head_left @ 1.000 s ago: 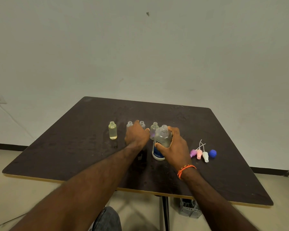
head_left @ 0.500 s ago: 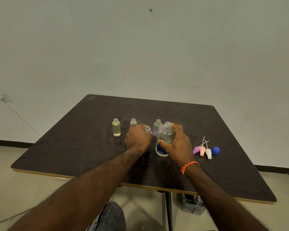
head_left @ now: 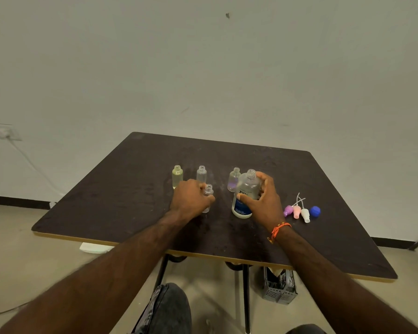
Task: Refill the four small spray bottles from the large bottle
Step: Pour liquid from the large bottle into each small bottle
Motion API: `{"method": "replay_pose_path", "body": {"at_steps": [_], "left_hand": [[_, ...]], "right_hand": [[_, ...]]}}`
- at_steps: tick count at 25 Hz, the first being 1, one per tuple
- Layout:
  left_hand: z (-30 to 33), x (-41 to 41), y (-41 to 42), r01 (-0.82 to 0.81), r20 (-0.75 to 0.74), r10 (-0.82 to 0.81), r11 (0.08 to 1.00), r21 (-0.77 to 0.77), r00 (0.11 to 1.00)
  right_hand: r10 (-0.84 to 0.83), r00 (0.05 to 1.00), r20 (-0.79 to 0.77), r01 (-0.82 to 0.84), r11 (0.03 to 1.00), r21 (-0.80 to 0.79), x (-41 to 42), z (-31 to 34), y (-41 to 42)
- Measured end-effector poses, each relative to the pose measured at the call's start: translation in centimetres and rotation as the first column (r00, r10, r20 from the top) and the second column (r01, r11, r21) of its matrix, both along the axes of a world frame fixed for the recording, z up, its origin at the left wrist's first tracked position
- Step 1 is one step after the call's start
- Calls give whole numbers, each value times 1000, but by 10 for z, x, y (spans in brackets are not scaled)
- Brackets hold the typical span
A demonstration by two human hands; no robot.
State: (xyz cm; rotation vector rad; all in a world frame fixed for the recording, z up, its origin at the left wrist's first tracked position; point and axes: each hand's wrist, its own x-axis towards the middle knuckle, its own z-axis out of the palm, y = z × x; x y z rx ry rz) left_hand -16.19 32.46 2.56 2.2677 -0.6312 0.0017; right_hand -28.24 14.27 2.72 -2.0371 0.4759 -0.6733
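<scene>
Four small uncapped bottles stand on the dark table (head_left: 130,189). A yellowish bottle (head_left: 177,175) is at the left, a clear one (head_left: 201,173) beside it, and a purplish one (head_left: 233,179) further right. My left hand (head_left: 191,198) grips the fourth small clear bottle (head_left: 208,190), nearer to me than the row. My right hand (head_left: 263,201) is curled round the large open bottle (head_left: 245,196) with a blue label, which stands upright on the table.
Three spray tops, purple (head_left: 287,210), pink (head_left: 296,211) and white (head_left: 305,215), lie at the right with a blue cap (head_left: 315,211). A grey crate (head_left: 279,285) sits on the floor under the table's near edge. My knees show below.
My left hand has pulled one small clear bottle out of the row toward me. My right hand keeps its hold on the large bottle. The camera has shifted.
</scene>
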Motion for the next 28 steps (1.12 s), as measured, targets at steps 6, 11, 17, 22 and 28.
{"method": "replay_pose_path", "body": {"at_steps": [6,11,17,22,28], "left_hand": [[-19,0,2,109,7,-109,978,-180,994],[-22,0,3,181,61,-172,963,-198,983],[-26,5,4,211,108,-195,965,-157,975],[-24,5,3,230,99,-217,962,-144,971],[-25,4,1,233,106,-222,966,-112,969]], "right_hand": [[-10,995,-103,-20,959,-282,4,14,0],[-70,965,-254,-91,815,-572,8,24,6],[-113,934,-339,-176,680,-712,9,17,4],[-122,930,-347,-196,634,-748,11,18,3],[-142,929,-341,-211,553,-806,10,23,1]]}}
